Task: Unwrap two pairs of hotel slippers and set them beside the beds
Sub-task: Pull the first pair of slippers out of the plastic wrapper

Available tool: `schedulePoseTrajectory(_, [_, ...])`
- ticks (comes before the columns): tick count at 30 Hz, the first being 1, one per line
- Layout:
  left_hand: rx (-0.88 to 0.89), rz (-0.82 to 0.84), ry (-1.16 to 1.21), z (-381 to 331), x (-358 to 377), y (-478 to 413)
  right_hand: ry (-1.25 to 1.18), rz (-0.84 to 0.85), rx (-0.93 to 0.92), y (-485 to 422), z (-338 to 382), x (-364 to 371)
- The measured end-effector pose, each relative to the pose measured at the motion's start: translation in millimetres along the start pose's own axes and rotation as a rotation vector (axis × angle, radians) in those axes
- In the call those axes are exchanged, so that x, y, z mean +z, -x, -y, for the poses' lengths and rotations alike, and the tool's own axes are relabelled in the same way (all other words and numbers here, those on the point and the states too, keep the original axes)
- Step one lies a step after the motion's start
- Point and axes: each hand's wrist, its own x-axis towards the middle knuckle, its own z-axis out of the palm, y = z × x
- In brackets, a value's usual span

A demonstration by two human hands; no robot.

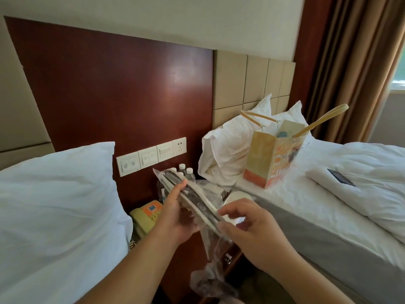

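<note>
We hold one pair of slippers (202,201) in the air between the two beds, above the bench, still inside its wrap (211,249). Our left hand (175,218) cups the middle of the pair from below, thumb laid over the top edge, which we judge steadies the pack so the other hand can work. Our right hand (252,229) pinches the near end between thumb and fingertips, seemingly to get hold of the film or draw the pair out.

The slippers lie flat against each other, thin and long, with white edges and a dark band between them. The wrap is clear, glossy and crinkled; its loose end hangs down below our hands in a soft, crumpled bunch, so it looks open or slack at that end. We cannot tell whether it is torn.

Behind the pack, on the bench, stand small capped bottles (186,172) and a yellowish phone (145,218). A second pair is not plainly in view. The left bed (54,205) shows a smooth white pillow; the right bed (306,207), with rumpled white linen, carries a stiff paper bag (274,159) with flat handles
</note>
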Motion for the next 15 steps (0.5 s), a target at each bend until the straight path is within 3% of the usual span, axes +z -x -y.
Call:
schedulePoseTrajectory(2, [-0.02,0.06,-0.004,1.0,-0.8,0.6,0.077,-0.003,-0.113,-1.4,1.4,2.4])
schedulePoseTrajectory(6, [-0.027,0.09,0.045,0.2,-3.9,1.6,0.197,0.074,-0.162,-1.9,-0.4,0.1])
schedulePoseTrajectory(10, [-0.035,0.07,0.096,-0.6,-3.7,3.3,0.509,0.038,-0.234,-1.6,0.0,5.0])
schedulePoseTrajectory(15, [-0.006,0.035,0.119,3.2,-0.5,2.5,0.358,-0.149,-0.218,-6.7,-0.8,0.9])
